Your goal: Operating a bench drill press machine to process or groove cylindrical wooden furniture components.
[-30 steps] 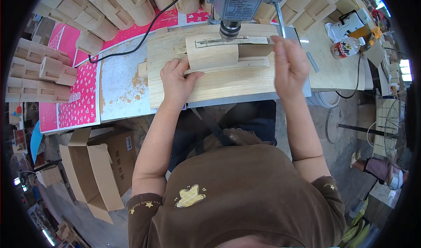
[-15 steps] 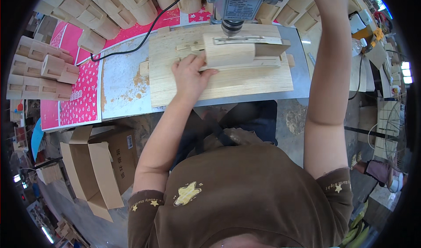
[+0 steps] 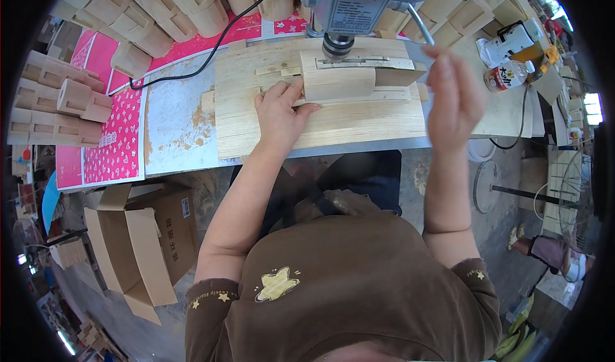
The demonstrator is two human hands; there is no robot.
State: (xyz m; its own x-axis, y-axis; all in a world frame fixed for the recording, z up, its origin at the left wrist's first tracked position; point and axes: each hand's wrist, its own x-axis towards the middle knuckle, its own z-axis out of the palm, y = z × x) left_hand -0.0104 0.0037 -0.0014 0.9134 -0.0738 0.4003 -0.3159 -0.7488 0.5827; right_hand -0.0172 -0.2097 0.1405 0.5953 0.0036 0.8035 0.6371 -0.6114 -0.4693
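A pale wooden block [image 3: 339, 83] with a rounded face lies in a wooden jig on a flat board [image 3: 256, 134], under the chuck [image 3: 337, 45] of a grey bench drill [image 3: 355, 9]. My left hand [image 3: 280, 113] holds the block's left end, fingers against that end and thumb stretched along its near side. A thin upright wooden piece [image 3: 398, 77] stands at the block's right end. My right hand [image 3: 453, 99] is raised right of the board, blurred by motion. Its fingers look loosely apart with nothing between them, close to the tip of the drill's metal lever [image 3: 421, 24].
Stacked wooden blocks [image 3: 57, 99] with cut recesses line the left and back. A black cable [image 3: 192, 74] crosses the table. A bottle [image 3: 509, 75] stands at right. An open cardboard box [image 3: 144, 246] sits on the floor at left; another person's leg [image 3: 551, 252] shows far right.
My right hand has come down and toward me from beyond the drill's right side. The drill's lever and the bottle now show. My left hand stays at the block.
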